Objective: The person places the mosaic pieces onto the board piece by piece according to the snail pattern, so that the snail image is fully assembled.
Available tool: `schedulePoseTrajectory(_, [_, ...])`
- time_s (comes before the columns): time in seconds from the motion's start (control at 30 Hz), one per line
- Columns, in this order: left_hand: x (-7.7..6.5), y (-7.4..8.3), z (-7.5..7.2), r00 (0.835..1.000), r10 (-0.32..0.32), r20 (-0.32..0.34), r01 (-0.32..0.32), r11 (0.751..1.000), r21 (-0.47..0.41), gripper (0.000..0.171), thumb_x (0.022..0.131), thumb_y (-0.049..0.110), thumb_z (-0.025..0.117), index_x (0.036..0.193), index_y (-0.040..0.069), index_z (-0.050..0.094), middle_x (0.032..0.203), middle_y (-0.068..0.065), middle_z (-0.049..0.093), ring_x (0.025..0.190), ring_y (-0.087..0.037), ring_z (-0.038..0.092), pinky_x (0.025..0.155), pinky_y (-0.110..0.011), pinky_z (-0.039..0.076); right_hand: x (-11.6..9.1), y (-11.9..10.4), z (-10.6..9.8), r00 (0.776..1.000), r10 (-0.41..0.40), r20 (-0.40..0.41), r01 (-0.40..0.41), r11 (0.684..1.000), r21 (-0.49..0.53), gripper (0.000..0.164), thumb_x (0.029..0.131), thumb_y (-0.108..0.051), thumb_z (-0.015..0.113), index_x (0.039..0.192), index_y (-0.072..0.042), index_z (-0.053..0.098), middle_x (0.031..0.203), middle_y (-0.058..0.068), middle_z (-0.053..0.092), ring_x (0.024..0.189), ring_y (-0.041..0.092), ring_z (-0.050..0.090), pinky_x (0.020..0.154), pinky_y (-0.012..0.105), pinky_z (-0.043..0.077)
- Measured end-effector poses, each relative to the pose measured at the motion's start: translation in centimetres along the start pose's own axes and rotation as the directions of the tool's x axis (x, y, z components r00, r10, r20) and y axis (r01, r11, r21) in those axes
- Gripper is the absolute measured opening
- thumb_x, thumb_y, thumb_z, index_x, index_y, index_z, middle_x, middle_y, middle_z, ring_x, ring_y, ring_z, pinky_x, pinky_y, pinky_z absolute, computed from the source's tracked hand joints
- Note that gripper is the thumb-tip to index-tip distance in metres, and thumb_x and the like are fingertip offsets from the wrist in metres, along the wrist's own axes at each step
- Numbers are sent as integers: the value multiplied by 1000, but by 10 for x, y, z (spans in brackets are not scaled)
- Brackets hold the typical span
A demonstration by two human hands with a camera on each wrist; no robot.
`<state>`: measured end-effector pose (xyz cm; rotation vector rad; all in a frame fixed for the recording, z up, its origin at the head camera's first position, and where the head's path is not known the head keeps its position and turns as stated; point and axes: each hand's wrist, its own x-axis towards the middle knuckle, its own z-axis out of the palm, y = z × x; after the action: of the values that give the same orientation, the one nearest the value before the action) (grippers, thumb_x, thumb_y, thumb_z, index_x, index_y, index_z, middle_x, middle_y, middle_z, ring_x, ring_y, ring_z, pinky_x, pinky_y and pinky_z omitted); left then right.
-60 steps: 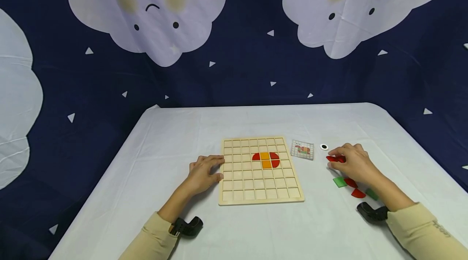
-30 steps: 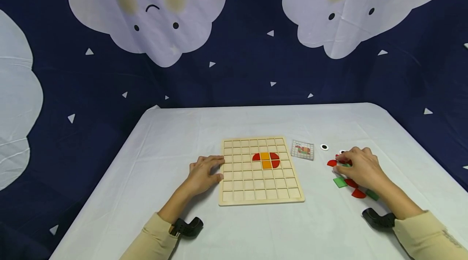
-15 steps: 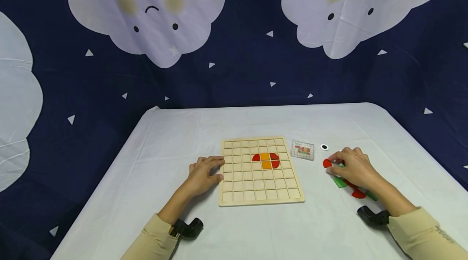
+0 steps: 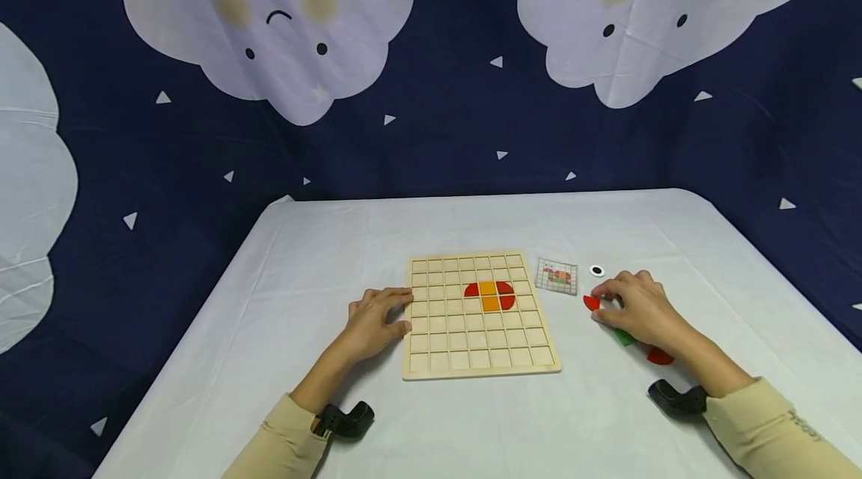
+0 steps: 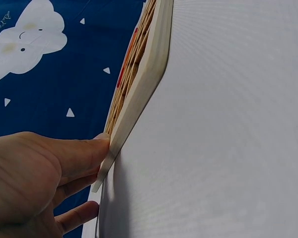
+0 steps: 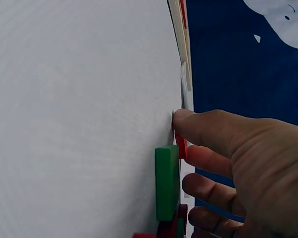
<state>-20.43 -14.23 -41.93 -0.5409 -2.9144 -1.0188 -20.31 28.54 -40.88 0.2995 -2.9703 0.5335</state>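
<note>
A wooden grid board (image 4: 444, 344) lies on the white table, with red quarter-circle pieces and orange squares (image 4: 491, 303) set in its upper right cells. My left hand (image 4: 373, 322) rests thumb and fingertips against the board's left edge; in the left wrist view the thumb (image 5: 84, 151) touches the rim. To the right of the board, my right hand (image 4: 636, 307) pinches a red quarter-circle piece (image 4: 591, 302) between thumb and index finger. The right wrist view shows that red piece (image 6: 181, 145) beside the thumb, near a standing green block (image 6: 167, 183).
A small pattern card (image 4: 557, 276) lies by the board's right side. Beyond the right hand is a white disc with a black dot (image 4: 596, 270). A green piece (image 4: 623, 337) and a red piece (image 4: 660, 356) lie partly under the right hand and forearm.
My right hand first shifted right among the loose pieces, then came back left with a red quarter-circle piece. The left hand and the board have stayed put.
</note>
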Motion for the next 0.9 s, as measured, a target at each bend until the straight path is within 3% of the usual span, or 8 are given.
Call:
schedulePoseTrajectory(0.5, [0, 0, -1, 1000, 2, 5, -2, 1000, 8, 46, 84, 21, 70, 128, 13, 59, 139, 2, 53, 122, -26, 42, 96, -51, 23, -1, -1, -3, 1000, 0, -23, 0, 1000, 19, 26, 77, -22, 74, 98, -6, 71, 96, 11, 63, 91, 27, 44, 77, 39, 28])
schedulePoseTrajectory(0.9, [0, 0, 0, 1000, 4, 0, -4, 1000, -1, 46, 83, 19, 70, 127, 13, 60, 138, 2, 53, 122, -25, 42, 95, -51, 23, 10, -41, -1, 993, -110, -38, 113, 989, 90, 22, 77, -20, 73, 98, -12, 72, 97, 4, 64, 95, 25, 45, 77, 39, 31])
